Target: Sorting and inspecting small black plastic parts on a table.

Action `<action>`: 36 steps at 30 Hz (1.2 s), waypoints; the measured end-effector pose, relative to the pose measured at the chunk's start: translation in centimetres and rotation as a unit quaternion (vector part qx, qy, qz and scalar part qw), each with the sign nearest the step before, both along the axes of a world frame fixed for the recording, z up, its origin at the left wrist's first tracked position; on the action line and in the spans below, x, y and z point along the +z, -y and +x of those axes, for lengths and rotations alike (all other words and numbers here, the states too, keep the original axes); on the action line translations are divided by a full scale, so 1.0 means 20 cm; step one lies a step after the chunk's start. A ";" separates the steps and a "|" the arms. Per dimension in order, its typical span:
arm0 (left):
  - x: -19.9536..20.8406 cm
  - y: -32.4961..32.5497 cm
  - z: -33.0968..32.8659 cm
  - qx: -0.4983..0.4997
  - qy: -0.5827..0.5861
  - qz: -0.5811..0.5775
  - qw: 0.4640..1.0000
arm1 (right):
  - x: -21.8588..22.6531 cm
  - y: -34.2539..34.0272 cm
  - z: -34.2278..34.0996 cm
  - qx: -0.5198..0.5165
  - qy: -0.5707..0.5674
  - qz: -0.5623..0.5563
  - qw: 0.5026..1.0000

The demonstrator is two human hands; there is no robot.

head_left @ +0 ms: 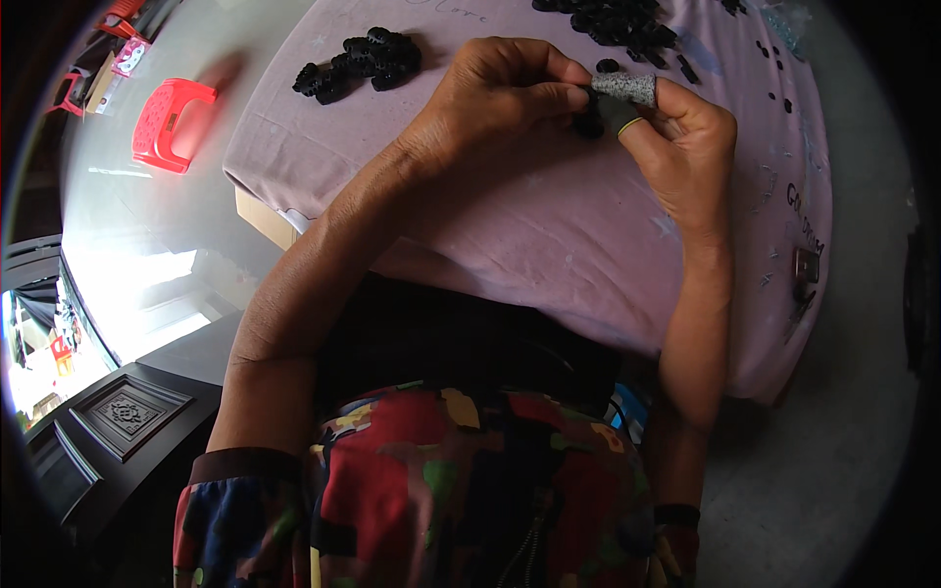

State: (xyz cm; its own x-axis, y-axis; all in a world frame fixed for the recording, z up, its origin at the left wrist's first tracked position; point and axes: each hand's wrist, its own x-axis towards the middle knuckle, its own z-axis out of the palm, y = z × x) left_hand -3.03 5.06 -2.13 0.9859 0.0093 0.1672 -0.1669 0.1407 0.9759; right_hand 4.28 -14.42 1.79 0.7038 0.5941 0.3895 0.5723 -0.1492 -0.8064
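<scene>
My left hand (500,93) and my right hand (686,137) meet over the far part of a cloth-covered table (529,245). Thumb and fingers of both are pinched around a small black part (588,123), mostly hidden by the fingertips. A speckled grey finger sleeve (627,90) covers my right forefinger, and a darker grey one with a yellow rim (621,116) is on the right thumb. Left of my left hand lies a cluster of black ridged pieces (368,64). Beyond my hands is a larger heap of black pieces (627,24).
Small black bits (774,88) are scattered at the table's far right. A small dark metallic object (806,265) lies by its right edge. A red plastic stool (172,122) stands on the floor to the left. Nearer, at lower left, is a dark carved door panel (129,412).
</scene>
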 end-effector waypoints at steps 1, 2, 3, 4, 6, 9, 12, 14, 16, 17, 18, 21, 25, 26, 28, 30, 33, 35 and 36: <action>0.00 0.00 0.00 0.005 -0.013 -0.008 1.000 | -0.01 -0.01 0.00 -0.005 0.036 0.002 0.999; 0.00 0.00 0.00 0.005 -0.013 -0.007 1.000 | -0.01 -0.01 0.00 -0.005 0.037 0.003 0.999; 0.00 0.01 0.00 0.003 -0.024 -0.044 0.999 | -0.01 -0.02 -0.01 -0.007 0.056 0.008 0.998; 0.01 0.02 0.00 0.002 -0.035 -0.082 0.996 | -0.01 -0.03 -0.01 -0.010 0.075 0.012 0.997; 0.01 0.01 0.00 0.000 -0.047 -0.069 0.996 | -0.02 -0.02 0.01 -0.006 0.070 0.011 0.997; 0.01 0.00 0.00 -0.008 -0.071 -0.071 0.995 | -0.03 -0.02 0.00 -0.012 0.064 0.004 0.998; 0.02 0.00 -0.01 -0.011 -0.089 -0.096 0.991 | -0.05 -0.04 0.01 -0.023 0.074 0.013 0.997; 0.03 0.00 -0.01 -0.009 -0.096 -0.107 0.990 | -0.06 -0.05 0.01 -0.023 0.086 0.027 0.996; 0.04 0.00 -0.02 -0.020 -0.115 -0.126 0.985 | -0.06 -0.06 0.00 -0.014 0.106 0.016 0.994; 0.05 0.01 -0.02 -0.020 -0.115 -0.126 0.985 | -0.05 -0.07 -0.01 -0.013 0.106 0.015 0.994; 0.06 0.01 -0.03 -0.014 -0.121 -0.151 0.981 | -0.04 -0.09 -0.04 -0.014 0.101 0.018 0.995; 0.06 0.02 -0.02 -0.015 -0.120 -0.193 0.974 | -0.04 -0.10 -0.06 -0.027 0.118 0.012 0.993; 0.05 0.02 0.00 -0.012 -0.126 -0.200 0.972 | -0.03 -0.10 -0.09 -0.066 0.177 -0.020 0.982; 0.04 0.03 0.00 -0.013 -0.126 -0.200 0.972 | -0.03 -0.10 -0.08 -0.067 0.177 -0.020 0.982; 0.04 0.03 0.00 -0.018 -0.130 -0.223 0.966 | -0.04 -0.10 -0.08 -0.074 0.199 -0.011 0.977; 0.03 0.02 0.01 -0.025 -0.127 -0.228 0.965 | -0.04 -0.12 -0.09 -0.072 0.204 -0.008 0.976; 0.03 0.01 0.01 -0.026 -0.132 -0.220 0.966 | -0.05 -0.12 -0.09 -0.074 0.220 -0.010 0.973; 0.03 0.01 0.01 -0.020 -0.140 -0.207 0.968 | -0.05 -0.12 -0.09 -0.078 0.229 -0.014 0.970; 0.03 0.02 0.01 -0.017 -0.136 -0.216 0.967 | -0.06 -0.12 -0.08 -0.083 0.265 -0.025 0.960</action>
